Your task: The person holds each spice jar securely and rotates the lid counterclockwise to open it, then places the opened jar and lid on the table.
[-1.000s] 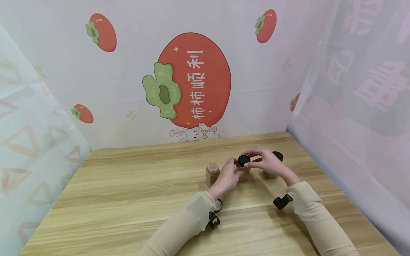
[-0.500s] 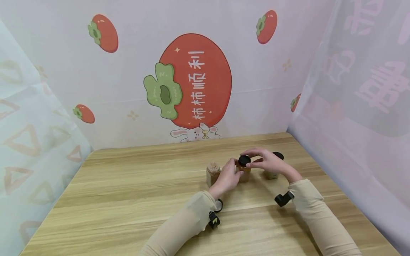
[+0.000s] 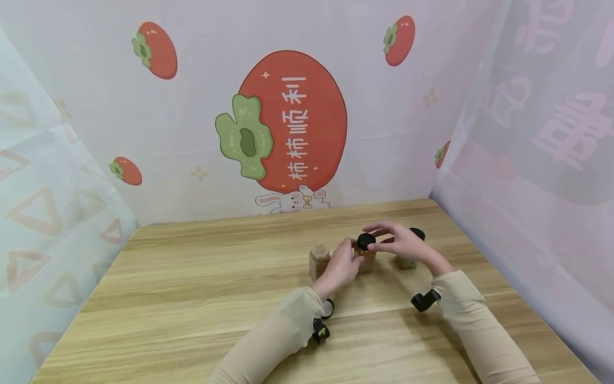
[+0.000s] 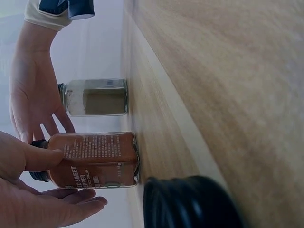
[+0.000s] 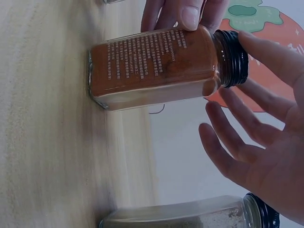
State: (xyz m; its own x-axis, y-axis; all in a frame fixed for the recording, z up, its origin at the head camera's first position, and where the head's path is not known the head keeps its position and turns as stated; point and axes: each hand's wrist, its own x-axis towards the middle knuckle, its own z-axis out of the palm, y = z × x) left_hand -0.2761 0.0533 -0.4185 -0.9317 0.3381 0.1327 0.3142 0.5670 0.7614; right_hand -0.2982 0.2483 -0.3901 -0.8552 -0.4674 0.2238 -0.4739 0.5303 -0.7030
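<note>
A square glass spice jar of red-brown powder, its label partly reading "sweet pepper", stands upright on the table. My left hand grips it, thumb on one face and fingers at the opposite side. My right hand holds the jar's black screw cap between thumb and forefinger, the other fingers spread apart. The cap sits on the jar's neck. Just left of my left hand stands a second jar of brown powder, uncapped, its perforated shaker top showing. A loose black cap lies by my left wrist.
A third jar, with greenish-brown powder and a black cap, stands behind my right hand. The wooden table meets a printed backdrop at the back and hanging sheets at both sides.
My right fingers have shifted slightly about the cap. The left hand keeps its grip, and the jars stay where they were. The head view has moved a little.
</note>
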